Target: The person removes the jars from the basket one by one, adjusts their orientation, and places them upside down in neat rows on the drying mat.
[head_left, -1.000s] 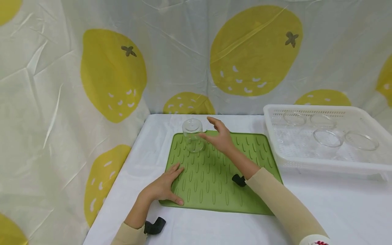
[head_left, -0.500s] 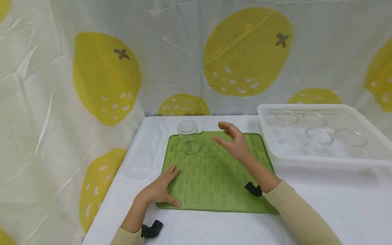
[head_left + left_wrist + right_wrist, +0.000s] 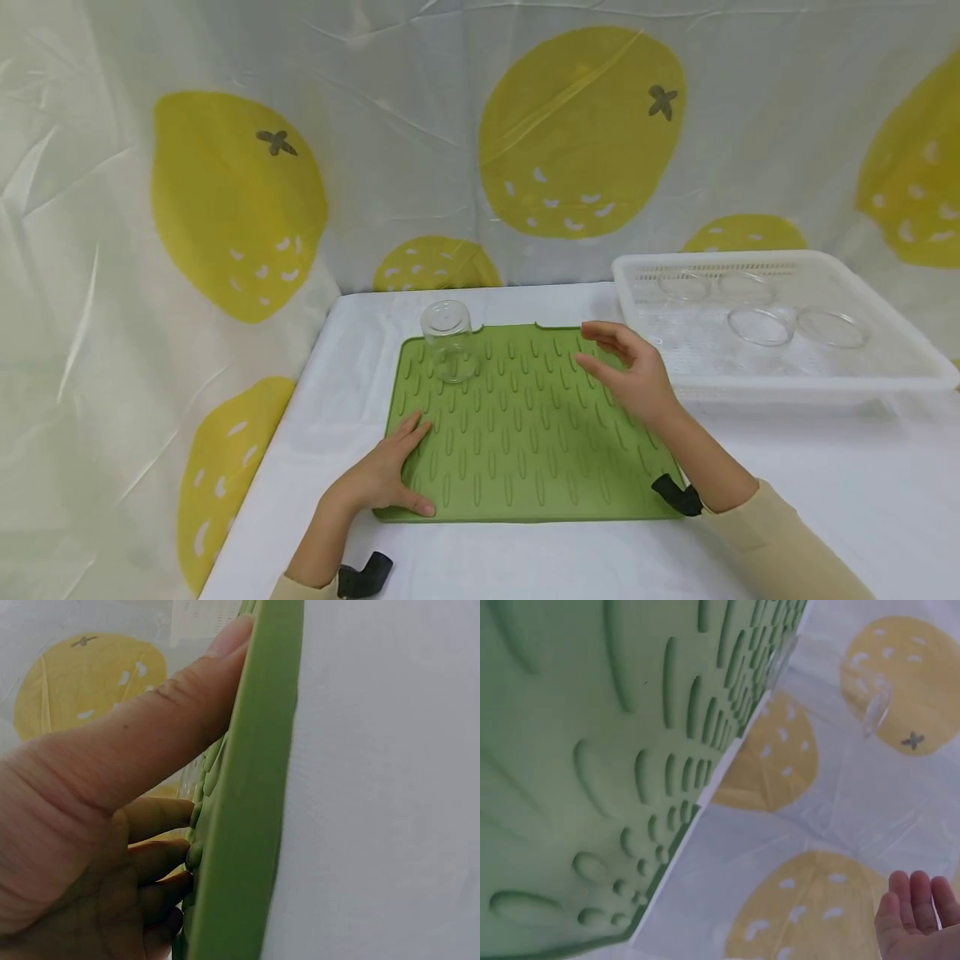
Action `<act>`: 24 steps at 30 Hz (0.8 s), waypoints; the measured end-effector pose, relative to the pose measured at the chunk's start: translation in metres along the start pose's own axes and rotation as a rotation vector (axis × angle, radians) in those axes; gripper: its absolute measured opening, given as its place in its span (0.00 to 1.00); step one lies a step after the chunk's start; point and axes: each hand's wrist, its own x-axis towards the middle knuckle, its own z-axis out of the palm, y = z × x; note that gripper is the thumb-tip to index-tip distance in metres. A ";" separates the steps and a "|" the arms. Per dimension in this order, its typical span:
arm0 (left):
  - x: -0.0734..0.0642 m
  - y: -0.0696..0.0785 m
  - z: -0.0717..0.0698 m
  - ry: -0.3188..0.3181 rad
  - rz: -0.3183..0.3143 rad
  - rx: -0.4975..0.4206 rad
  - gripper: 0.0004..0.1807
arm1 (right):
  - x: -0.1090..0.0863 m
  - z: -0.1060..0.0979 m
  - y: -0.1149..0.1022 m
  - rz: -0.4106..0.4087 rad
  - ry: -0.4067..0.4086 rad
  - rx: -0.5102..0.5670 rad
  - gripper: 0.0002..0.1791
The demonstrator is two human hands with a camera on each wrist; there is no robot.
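L hand (image 3: pixel 380 477) splayed, touching green mat (image 3: pixel 517 450), prob. to steady it; R hand (image 3: pixel 633 377) half-open, nothing held; glass (image 3: pixel 450 343) beyond L hand, apparently rim-down for stability.

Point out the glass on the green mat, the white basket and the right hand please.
Glass (image 3: pixel 450 343): head view, middle of its clear side.
White basket (image 3: pixel 810 384): head view, front rim.
Right hand (image 3: pixel 637 377): head view, middle of the hand.

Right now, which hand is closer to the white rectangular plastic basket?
The right hand: it hovers above the right side of the green, ridged, rectangular mat, by the left edge of the basket. The left hand is farther, touching the mat's near-left corner.
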 end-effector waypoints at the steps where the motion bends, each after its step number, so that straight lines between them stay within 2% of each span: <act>1: 0.000 0.000 0.000 0.001 -0.002 0.000 0.68 | -0.002 -0.004 0.001 -0.010 0.011 -0.004 0.20; 8: 0.000 0.000 0.000 0.004 0.002 0.007 0.68 | -0.016 -0.030 0.004 -0.036 0.077 -0.027 0.18; 17: 0.000 0.000 0.000 0.004 0.005 0.009 0.68 | -0.031 -0.067 0.009 -0.035 0.109 -0.151 0.18; 24: 0.000 -0.001 0.001 0.015 0.001 0.005 0.68 | -0.038 -0.096 0.010 0.009 0.157 -0.245 0.19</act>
